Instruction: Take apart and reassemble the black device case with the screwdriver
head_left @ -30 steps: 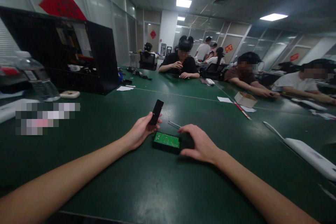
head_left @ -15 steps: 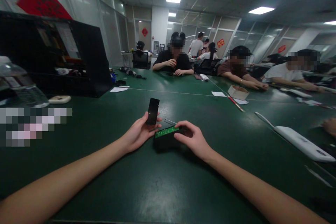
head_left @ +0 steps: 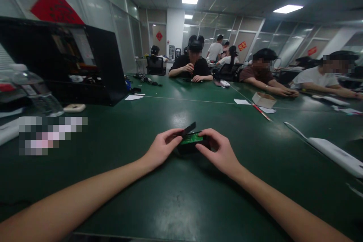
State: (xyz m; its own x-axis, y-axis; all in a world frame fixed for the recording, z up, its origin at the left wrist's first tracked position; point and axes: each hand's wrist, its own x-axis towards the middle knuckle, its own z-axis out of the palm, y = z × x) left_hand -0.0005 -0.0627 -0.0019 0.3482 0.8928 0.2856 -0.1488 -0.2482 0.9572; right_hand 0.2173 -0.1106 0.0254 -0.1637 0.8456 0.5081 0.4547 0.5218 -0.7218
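Note:
Both my hands meet over a small black case (head_left: pixel 189 147) with a green circuit board (head_left: pixel 192 138) lying in it, on the green table (head_left: pixel 176 193). My left hand (head_left: pixel 161 148) holds a thin black cover piece (head_left: pixel 188 129), tilted over the board's left end. My right hand (head_left: pixel 219 150) grips the case from the right side, with its fingers curled around the edge.
A black open box (head_left: pixel 70 64) and a water bottle (head_left: pixel 36 90) stand at the left. A white elongated device (head_left: pixel 331 155) lies at the right, and a small cardboard box (head_left: pixel 263 100) and a red pencil (head_left: pixel 262 112) lie farther back. Several people sit working around the far side.
My left hand brought the black cover down from upright onto the board. My right hand lifted and tilted the case, then shifted it slightly right and away from me.

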